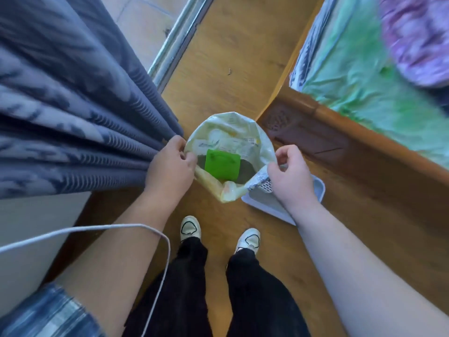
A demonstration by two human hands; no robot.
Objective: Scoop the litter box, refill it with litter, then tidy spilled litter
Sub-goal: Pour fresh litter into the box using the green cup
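Note:
A pale yellow litter bag stands open on the wooden floor in front of my feet. Inside it lie grey litter and a green scoop. My left hand pinches the bag's left rim. On the right rim, my right hand pinches the edge with thumb and fingers. A light blue litter box sits on the floor just right of the bag, largely hidden under my right hand and forearm; a perforated white part shows at its near corner.
A grey-blue curtain hangs at the left, touching my left hand. A wooden bed frame with green bedding fills the right. A sliding-door track runs at the top. A white cord loops across my left forearm. My shoes stand close behind the bag.

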